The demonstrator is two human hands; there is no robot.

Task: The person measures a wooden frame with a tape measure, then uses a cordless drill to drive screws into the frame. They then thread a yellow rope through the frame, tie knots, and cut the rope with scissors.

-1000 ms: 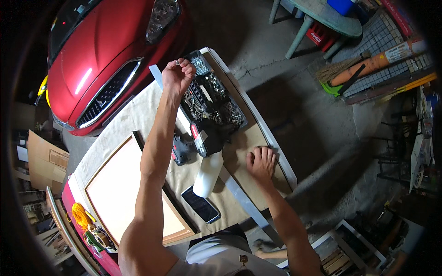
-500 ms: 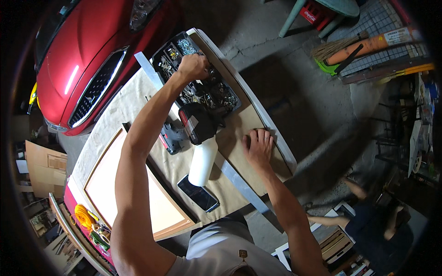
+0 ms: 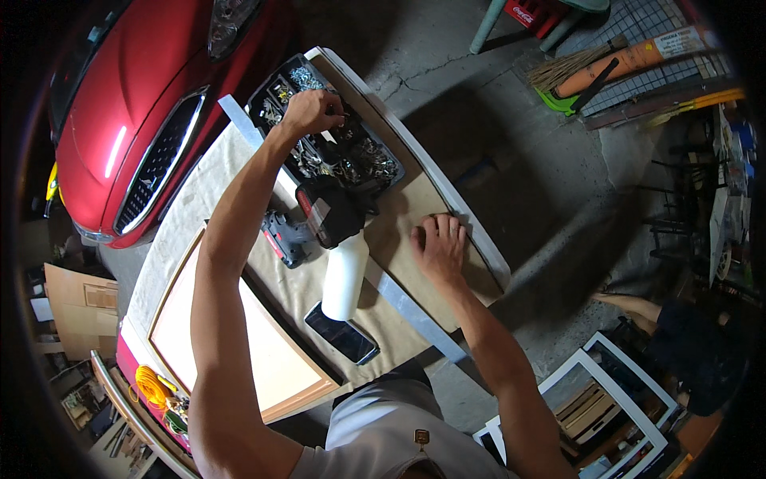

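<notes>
Head view: on the surface (image 3: 407, 206), a compartment box (image 3: 400, 171) lies at twelve o'clock — searching it seems the step in hand, and a fingertip pinch the next need. Right hand (image 3: 441, 246) lies palm-down, loosely open, at three o'clock; left hand (image 3: 313, 112) curls over the box — whether it grips any loose metal hardware (image 3: 377, 162) I cannot tell.

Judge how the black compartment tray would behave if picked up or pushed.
The black compartment tray is probably heavy for its size, since metal pieces fill much of it. Pushed, it would likely slide rather than tip, lying low and broad. Tilted, it may well spill, as the compartments near the left hand look uncovered.
</notes>
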